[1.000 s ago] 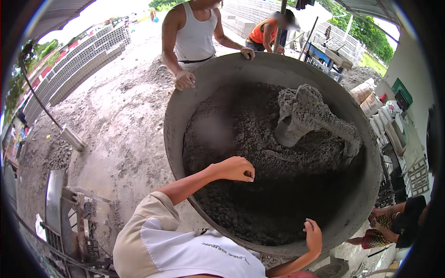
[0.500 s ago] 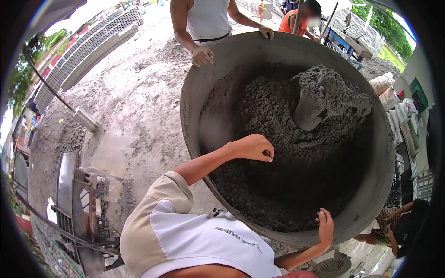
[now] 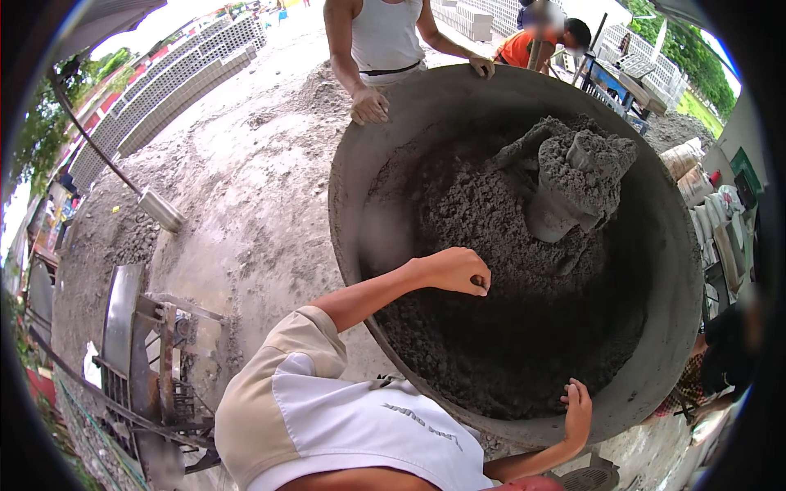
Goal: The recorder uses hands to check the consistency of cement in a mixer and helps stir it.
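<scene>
Ahead of me is a big round metal mixer pan [image 3: 354,221] holding dark grey, crumbly concrete mix [image 3: 483,204]. A mixing head [image 3: 585,176] caked with mix stands in its far right half. My left hand [image 3: 454,270] hangs over the pan's near left part, fingers curled closed; the dark hollow of the fist hides whatever may be inside. By the near right rim is my right hand [image 3: 578,409], its fingers loosely bent and apart, holding nothing I can see. At the far rim, a co-worker's hand [image 3: 370,107] and other hand [image 3: 482,66] rest on the edge.
Beyond the pan bends a person in orange [image 3: 516,51]. Another person [image 3: 729,352] in dark clothes is at the right edge. A metal frame [image 3: 164,360] stands at left, near a hanging metal cylinder [image 3: 160,209]. Stacked hollow blocks [image 3: 176,90] line the back left; sacks [image 3: 696,176] lie at right.
The caked mixing head has turned in the pan, and its arm now points toward the upper left. The view has shifted slightly. My hands keep nearly the same pose.
</scene>
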A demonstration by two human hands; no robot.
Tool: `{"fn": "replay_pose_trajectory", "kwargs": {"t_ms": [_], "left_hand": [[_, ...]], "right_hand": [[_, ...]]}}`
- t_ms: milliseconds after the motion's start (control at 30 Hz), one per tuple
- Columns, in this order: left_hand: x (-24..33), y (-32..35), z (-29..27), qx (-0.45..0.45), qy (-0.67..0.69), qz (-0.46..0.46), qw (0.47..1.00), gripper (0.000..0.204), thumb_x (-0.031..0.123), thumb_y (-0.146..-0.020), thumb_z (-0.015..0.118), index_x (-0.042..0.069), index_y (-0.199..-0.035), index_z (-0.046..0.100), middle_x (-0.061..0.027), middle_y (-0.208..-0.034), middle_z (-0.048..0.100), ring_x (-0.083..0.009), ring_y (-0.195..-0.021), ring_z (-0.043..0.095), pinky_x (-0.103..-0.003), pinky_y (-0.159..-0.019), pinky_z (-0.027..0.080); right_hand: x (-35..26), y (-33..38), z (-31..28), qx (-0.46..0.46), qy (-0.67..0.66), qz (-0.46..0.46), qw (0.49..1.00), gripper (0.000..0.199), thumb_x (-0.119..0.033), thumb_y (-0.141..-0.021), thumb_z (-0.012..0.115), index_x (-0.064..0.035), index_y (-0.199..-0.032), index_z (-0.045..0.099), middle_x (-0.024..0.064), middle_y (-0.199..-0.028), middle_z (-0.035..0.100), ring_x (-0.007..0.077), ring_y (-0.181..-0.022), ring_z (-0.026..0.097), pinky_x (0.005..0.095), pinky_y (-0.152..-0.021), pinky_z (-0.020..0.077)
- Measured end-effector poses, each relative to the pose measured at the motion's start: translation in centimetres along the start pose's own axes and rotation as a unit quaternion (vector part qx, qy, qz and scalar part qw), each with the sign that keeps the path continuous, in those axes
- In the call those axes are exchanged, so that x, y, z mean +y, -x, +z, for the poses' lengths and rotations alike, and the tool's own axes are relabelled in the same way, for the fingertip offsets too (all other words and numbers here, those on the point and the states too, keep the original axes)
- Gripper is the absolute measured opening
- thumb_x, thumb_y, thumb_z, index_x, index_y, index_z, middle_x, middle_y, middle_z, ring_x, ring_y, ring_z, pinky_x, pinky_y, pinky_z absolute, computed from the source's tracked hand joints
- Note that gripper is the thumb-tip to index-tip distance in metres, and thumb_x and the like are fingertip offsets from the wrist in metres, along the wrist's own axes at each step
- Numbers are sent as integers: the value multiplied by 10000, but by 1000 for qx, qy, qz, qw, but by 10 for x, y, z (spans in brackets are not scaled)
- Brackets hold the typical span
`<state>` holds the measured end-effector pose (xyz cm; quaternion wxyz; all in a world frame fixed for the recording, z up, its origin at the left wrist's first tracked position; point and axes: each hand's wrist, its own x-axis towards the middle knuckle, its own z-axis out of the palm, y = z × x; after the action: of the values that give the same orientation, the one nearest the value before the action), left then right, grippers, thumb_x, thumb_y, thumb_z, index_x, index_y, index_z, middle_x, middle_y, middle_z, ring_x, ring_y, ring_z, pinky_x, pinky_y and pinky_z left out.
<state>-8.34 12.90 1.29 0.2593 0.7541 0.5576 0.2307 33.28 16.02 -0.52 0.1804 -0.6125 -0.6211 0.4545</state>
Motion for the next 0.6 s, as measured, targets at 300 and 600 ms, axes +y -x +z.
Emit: {"fn": "replay_pose_trajectory", "kwargs": {"t_ms": [300,600], "left_hand": [[-2,1,-2,12,-3,1,1000,198,249,-809,647,62,-864,683,-61,-796,671,-222,-759,645,-340,-683,494],[-1,0,-3,5,-8,0,1000,192,240,-808,651,64,-874,687,-56,-809,673,-220,-757,644,-339,-678,494]], "right_hand": [[-2,-1,1,-5,15,9,1000,401,-287,-914,490,-3,-1188,564,104,-1051,617,152,-820,556,290,-810,435],[10,-11,-2,-11,31,-3,999,401,-323,-937,465,-47,-1213,557,67,-1072,625,119,-778,556,268,-705,416]]}}
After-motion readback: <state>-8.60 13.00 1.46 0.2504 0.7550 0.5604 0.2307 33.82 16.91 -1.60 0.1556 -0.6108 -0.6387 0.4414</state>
